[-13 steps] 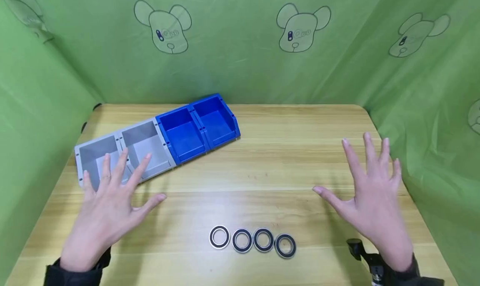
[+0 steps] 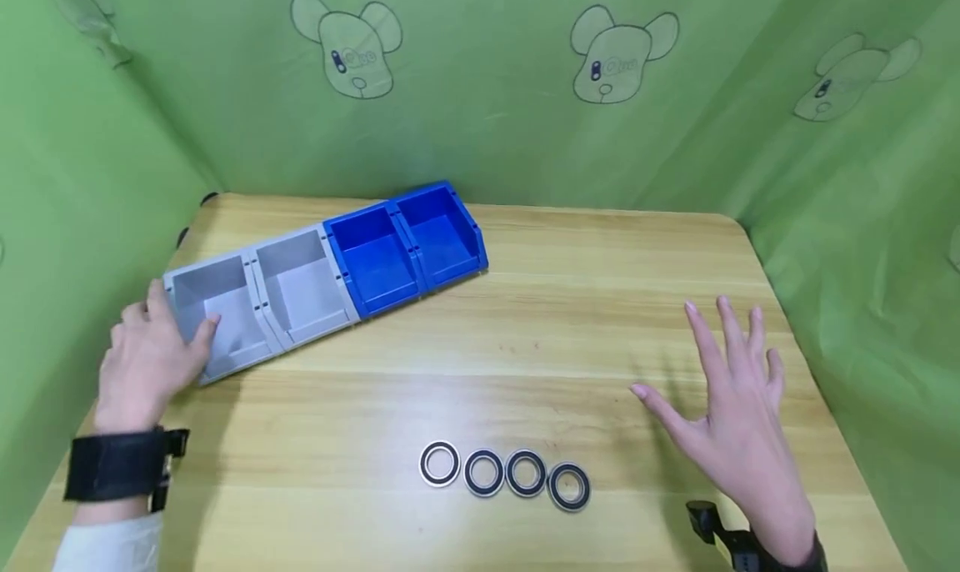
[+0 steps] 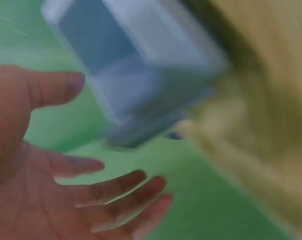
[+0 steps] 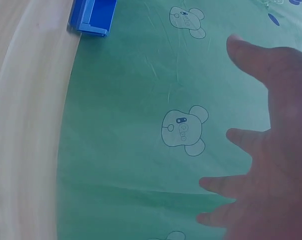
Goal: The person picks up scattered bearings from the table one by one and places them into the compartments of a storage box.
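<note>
1. Green cloth walls the far, left and right sides. The head view shows three mouse-head drawings clearly; another at far left is distorted by a fold.
2. The wooden bench is cut off at the near edge.
3. A slanting row of four joined bins sits at far left: two grey bins, then two blue bins to their right. The left wrist view shows grey only, badly blurred and cut off; the right wrist view catches just a piece of blue.
4. Two hands. The left hand is at the row's left end, thumb apart from the loosely bent fingers; whether it touches the bin I cannot tell. The right hand is spread wide, holding nothing, at the right.
5. Two black wrist straps; the right one runs out of the head view.
6. Four rings with dark faces lie near centre, the leftmost slightly apart. Only the head view shows them.
</note>
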The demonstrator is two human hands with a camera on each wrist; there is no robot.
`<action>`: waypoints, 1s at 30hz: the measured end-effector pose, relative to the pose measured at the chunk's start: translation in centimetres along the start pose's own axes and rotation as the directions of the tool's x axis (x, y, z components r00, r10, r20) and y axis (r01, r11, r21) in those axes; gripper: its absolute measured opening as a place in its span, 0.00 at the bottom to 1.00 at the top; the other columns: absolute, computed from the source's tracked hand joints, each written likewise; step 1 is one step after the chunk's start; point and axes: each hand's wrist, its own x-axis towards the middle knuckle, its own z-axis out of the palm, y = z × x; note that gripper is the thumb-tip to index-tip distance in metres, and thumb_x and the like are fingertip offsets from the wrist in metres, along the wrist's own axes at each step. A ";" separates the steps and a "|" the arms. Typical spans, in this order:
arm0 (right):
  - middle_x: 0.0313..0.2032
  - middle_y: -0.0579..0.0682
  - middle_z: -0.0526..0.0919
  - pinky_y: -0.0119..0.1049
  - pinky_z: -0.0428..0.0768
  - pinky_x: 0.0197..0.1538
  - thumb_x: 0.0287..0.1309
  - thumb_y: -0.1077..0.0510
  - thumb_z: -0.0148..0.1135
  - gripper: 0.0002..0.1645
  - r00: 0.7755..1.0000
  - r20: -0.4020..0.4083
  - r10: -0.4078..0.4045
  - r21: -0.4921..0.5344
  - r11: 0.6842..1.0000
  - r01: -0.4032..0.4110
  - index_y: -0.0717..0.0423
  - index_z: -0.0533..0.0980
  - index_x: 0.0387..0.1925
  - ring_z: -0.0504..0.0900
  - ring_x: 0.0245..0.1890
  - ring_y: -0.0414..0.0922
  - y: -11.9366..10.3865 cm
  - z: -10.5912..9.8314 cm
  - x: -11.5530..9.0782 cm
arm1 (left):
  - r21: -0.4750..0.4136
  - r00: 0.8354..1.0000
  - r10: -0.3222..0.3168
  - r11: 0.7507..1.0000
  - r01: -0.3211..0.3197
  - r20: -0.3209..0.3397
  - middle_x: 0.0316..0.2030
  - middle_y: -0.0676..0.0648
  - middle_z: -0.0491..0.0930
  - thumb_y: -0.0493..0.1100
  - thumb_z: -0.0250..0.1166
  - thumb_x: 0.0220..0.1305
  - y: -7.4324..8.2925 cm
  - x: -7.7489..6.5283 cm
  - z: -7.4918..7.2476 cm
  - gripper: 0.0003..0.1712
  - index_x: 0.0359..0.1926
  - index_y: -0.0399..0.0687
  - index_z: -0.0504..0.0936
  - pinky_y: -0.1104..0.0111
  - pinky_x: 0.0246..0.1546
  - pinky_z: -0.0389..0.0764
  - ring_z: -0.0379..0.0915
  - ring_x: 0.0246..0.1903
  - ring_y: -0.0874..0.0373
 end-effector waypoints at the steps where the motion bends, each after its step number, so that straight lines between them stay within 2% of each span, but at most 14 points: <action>1: 0.81 0.60 0.43 0.76 0.30 0.72 0.52 0.38 0.75 0.62 1.000 -0.003 0.019 0.004 1.000 -0.019 0.43 0.52 0.81 0.31 0.80 0.66 0.1 -0.2 -0.4 | -0.011 0.999 -0.027 1.000 0.027 0.033 0.65 0.08 0.46 0.67 0.45 0.75 -0.2 1.1 0.0 0.58 0.77 0.29 0.27 0.23 0.48 0.64 0.54 0.57 0.10; 3: 0.81 0.60 0.42 0.75 0.29 0.72 0.54 0.41 0.75 0.61 0.998 -0.010 0.061 0.011 0.998 -0.061 0.42 0.51 0.81 0.30 0.80 0.66 0.3 -0.6 -1.2 | -0.043 0.995 -0.039 0.998 0.044 0.094 0.64 0.08 0.48 0.69 0.42 0.75 -0.2 3.4 0.3 0.58 0.77 0.30 0.23 0.23 0.46 0.66 0.55 0.56 0.10; 5: 0.81 0.59 0.42 0.74 0.28 0.72 0.55 0.44 0.75 0.60 0.995 -0.022 0.094 0.019 0.995 -0.094 0.42 0.50 0.81 0.30 0.80 0.65 0.4 -0.9 -1.9 | -0.065 0.993 -0.015 0.998 0.022 0.116 0.62 0.08 0.54 0.69 0.39 0.76 0.4 5.4 1.0 0.57 0.77 0.31 0.23 0.28 0.43 0.72 0.64 0.52 0.13; 7: 0.81 0.59 0.43 0.74 0.28 0.73 0.56 0.46 0.74 0.59 0.993 -0.033 0.116 0.021 0.993 -0.115 0.43 0.50 0.81 0.30 0.80 0.65 0.5 -1.2 -2.5 | -0.079 0.995 0.017 0.997 -0.009 0.100 0.56 0.10 0.64 0.64 0.39 0.78 1.0 6.8 1.7 0.53 0.77 0.31 0.23 0.36 0.34 0.78 0.74 0.41 0.20; 9: 0.81 0.60 0.44 0.74 0.29 0.73 0.57 0.47 0.74 0.58 0.991 -0.041 0.128 0.025 0.992 -0.127 0.43 0.51 0.81 0.31 0.81 0.65 0.5 -1.3 -2.9 | -0.081 0.997 0.042 0.996 -0.036 0.069 0.43 0.13 0.72 0.56 0.40 0.79 1.5 7.5 2.3 0.48 0.76 0.28 0.24 0.46 0.23 0.79 0.78 0.28 0.31; 11: 0.81 0.60 0.45 0.75 0.30 0.73 0.58 0.48 0.73 0.57 0.990 -0.047 0.132 0.030 0.991 -0.131 0.43 0.51 0.81 0.32 0.80 0.65 0.5 -1.2 -3.0 | -0.083 0.997 0.057 0.995 -0.053 0.043 0.31 0.20 0.74 0.49 0.39 0.79 1.7 7.7 2.8 0.44 0.76 0.27 0.25 0.54 0.15 0.74 0.74 0.18 0.42; 13: 0.80 0.61 0.47 0.75 0.31 0.73 0.59 0.49 0.73 0.56 0.990 -0.057 0.130 0.039 0.991 -0.128 0.43 0.52 0.81 0.34 0.80 0.66 0.5 -1.1 -3.0 | -0.082 0.997 0.070 0.994 -0.067 0.032 0.26 0.22 0.74 0.45 0.38 0.78 2.1 7.6 3.1 0.42 0.76 0.26 0.24 0.56 0.13 0.73 0.73 0.16 0.44; 19: 0.79 0.65 0.49 0.78 0.35 0.71 0.61 0.50 0.71 0.53 0.991 -0.046 0.123 0.063 0.991 -0.120 0.44 0.52 0.81 0.38 0.79 0.71 0.6 -0.4 -2.7 | -0.070 0.992 0.127 0.990 -0.125 0.026 0.23 0.23 0.74 0.42 0.39 0.78 3.8 6.9 4.2 0.41 0.76 0.24 0.28 0.55 0.13 0.74 0.74 0.16 0.41; 22: 0.78 0.66 0.53 0.80 0.39 0.70 0.61 0.52 0.71 0.53 0.994 -0.041 0.104 0.084 0.991 -0.101 0.44 0.53 0.81 0.42 0.78 0.73 0.7 0.1 -2.4 | -0.073 0.986 0.169 0.983 -0.169 0.000 0.21 0.25 0.74 0.41 0.41 0.77 5.0 6.4 4.9 0.41 0.76 0.24 0.30 0.56 0.12 0.73 0.74 0.15 0.42; 24: 0.77 0.66 0.56 0.78 0.46 0.70 0.61 0.53 0.71 0.53 0.995 -0.043 0.084 0.101 0.992 -0.080 0.45 0.54 0.81 0.49 0.76 0.73 0.8 0.6 -1.9 | -0.070 0.980 0.199 0.977 -0.200 -0.022 0.19 0.28 0.74 0.41 0.42 0.77 5.8 6.1 5.3 0.40 0.76 0.24 0.32 0.57 0.10 0.71 0.73 0.13 0.43; 26: 0.75 0.66 0.61 0.74 0.60 0.68 0.63 0.53 0.70 0.51 0.995 -0.028 0.097 0.114 0.989 -0.093 0.45 0.53 0.81 0.58 0.74 0.70 1.0 1.3 -1.2 | -0.071 0.973 0.228 0.970 -0.231 -0.041 0.17 0.30 0.74 0.40 0.43 0.77 6.5 5.9 5.8 0.39 0.77 0.24 0.35 0.59 0.09 0.70 0.72 0.12 0.44; 28: 0.72 0.66 0.66 0.66 0.72 0.62 0.67 0.51 0.67 0.48 0.991 0.002 0.133 0.144 0.981 -0.132 0.47 0.54 0.80 0.67 0.69 0.67 1.4 2.2 -0.3 | -0.068 0.964 0.260 0.962 -0.264 -0.064 0.16 0.32 0.73 0.39 0.43 0.76 7.2 5.8 6.2 0.38 0.76 0.23 0.39 0.59 0.09 0.69 0.71 0.12 0.45; 30: 0.68 0.66 0.70 0.62 0.80 0.54 0.70 0.47 0.62 0.44 0.982 0.050 0.180 0.167 0.968 -0.186 0.49 0.54 0.80 0.72 0.64 0.64 1.9 3.3 0.8 | -0.069 0.955 0.288 0.954 -0.293 -0.077 0.15 0.34 0.72 0.39 0.43 0.76 7.8 5.7 6.6 0.37 0.76 0.24 0.42 0.60 0.08 0.67 0.70 0.11 0.46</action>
